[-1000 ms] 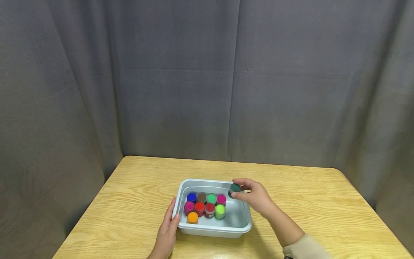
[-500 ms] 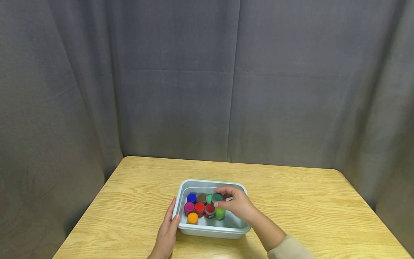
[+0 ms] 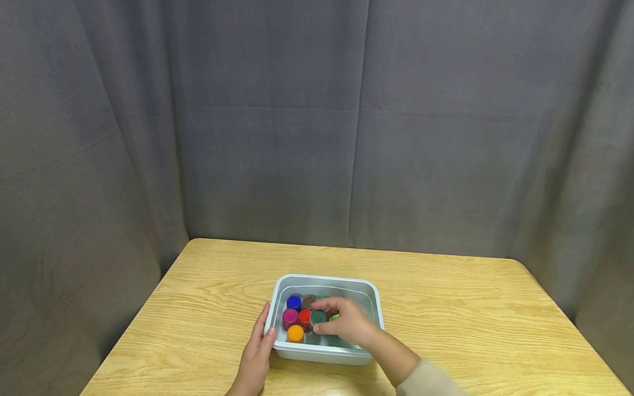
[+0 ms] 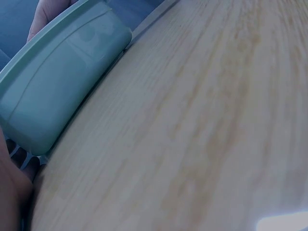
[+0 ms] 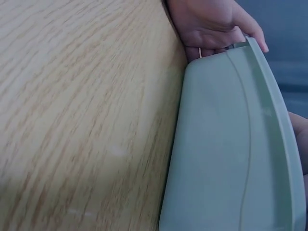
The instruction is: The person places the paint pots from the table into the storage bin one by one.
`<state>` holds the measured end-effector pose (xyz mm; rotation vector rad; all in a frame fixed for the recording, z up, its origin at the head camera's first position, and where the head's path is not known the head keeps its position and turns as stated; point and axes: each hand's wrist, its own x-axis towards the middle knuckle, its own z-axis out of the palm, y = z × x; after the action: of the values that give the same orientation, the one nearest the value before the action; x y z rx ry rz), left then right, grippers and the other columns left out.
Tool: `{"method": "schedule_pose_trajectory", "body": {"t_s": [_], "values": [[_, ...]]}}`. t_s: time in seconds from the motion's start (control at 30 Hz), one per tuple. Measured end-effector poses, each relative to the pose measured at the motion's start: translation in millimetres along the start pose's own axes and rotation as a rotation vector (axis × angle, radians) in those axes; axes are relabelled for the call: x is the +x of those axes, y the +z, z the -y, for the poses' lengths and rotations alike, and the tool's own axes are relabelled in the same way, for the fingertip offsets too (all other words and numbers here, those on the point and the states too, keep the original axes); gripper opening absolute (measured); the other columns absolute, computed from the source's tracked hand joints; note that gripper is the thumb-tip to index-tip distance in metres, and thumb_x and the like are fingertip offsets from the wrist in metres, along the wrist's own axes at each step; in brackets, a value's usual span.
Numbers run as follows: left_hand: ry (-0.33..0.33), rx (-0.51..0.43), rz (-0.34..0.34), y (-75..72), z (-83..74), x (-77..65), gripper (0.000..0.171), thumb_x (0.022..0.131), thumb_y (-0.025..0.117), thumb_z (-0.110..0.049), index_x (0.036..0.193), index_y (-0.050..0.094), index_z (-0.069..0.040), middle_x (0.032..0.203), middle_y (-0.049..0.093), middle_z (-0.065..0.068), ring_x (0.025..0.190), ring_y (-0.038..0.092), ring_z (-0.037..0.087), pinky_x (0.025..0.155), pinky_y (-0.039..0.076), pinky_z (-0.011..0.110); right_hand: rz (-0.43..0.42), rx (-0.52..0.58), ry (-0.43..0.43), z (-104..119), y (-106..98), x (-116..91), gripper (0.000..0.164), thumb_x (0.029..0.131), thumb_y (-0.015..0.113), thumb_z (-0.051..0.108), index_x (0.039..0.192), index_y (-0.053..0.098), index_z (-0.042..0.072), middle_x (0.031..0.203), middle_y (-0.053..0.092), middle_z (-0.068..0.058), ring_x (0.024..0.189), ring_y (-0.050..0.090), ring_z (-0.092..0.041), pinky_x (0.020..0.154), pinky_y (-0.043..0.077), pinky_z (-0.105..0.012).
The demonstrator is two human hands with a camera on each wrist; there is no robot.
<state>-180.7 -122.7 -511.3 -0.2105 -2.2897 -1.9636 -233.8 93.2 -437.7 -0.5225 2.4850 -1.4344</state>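
A light grey-green plastic tub [image 3: 324, 355] stands on the table, holding several small paint jars. My left hand [image 3: 254, 351] grips its left end, thumb at the rim; the right wrist view shows that hand [image 5: 207, 21] with its fingers tucked low against the end wall. Inside the tub, my right hand [image 3: 349, 323] pinches a dark green jar [image 3: 318, 317] between thumb and fingers, just right of the red jar [image 3: 304, 316]. Around it are an orange jar [image 3: 295, 332], a magenta jar [image 3: 290, 316], a blue jar [image 3: 294, 302] and a brown jar [image 3: 308, 301]. Other jars are mostly hidden by my right hand.
The wooden table [image 3: 460, 308] extends on both sides of the tub and behind it. Grey curtains [image 3: 267, 137] hang at the back and along both sides. In the left wrist view, the tub's outer wall [image 4: 67, 77] rises from the tabletop.
My right hand has carried the dark green jar from the tub's right rim leftward and toward me, to a place beside the red jar. My left hand and the tub have stayed put.
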Motion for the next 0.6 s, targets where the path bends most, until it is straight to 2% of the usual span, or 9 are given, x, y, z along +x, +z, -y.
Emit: {"method": "schedule_pose_trajectory", "body": {"t_s": [0.1,0.3,0.6], "values": [[-0.004,0.004,-0.002,0.1,-0.5,-0.2,0.056,0.108,0.033,-0.031,0.158,0.016,-0.01,0.165,0.012,0.014,0.15,0.014,0.04,0.116,0.02,0.05,0.013,-0.04,-0.002,0.5,2.7,1.0,0.039,0.079,0.08,0.013,0.116,0.07,0.005,0.115,0.069,-0.01,0.096,0.06,-0.018,0.073,0.053,-0.025],[-0.007,0.003,-0.003,0.4,-0.8,-0.3,0.056,0.108,0.033,-0.03,0.157,0.016,-0.01,0.165,0.013,0.014,0.15,0.014,0.04,0.116,0.02,0.051,0.037,-0.118,-0.009,-0.2,6.5,4.6,0.039,0.078,0.082,0.015,0.114,0.07,0.005,0.103,0.069,-0.005,0.091,0.059,-0.018,0.077,0.052,-0.03],[-0.014,0.003,0.001,-0.4,0.0,0.4,0.056,0.108,0.033,-0.031,0.158,0.015,-0.011,0.165,0.012,0.013,0.15,0.013,0.039,0.116,0.02,0.05,0.059,-0.138,-0.009,-2.7,10.9,8.3,0.037,0.077,0.082,0.015,0.111,0.071,0.005,0.108,0.071,-0.006,0.088,0.059,-0.015,0.078,0.053,-0.029]]}}
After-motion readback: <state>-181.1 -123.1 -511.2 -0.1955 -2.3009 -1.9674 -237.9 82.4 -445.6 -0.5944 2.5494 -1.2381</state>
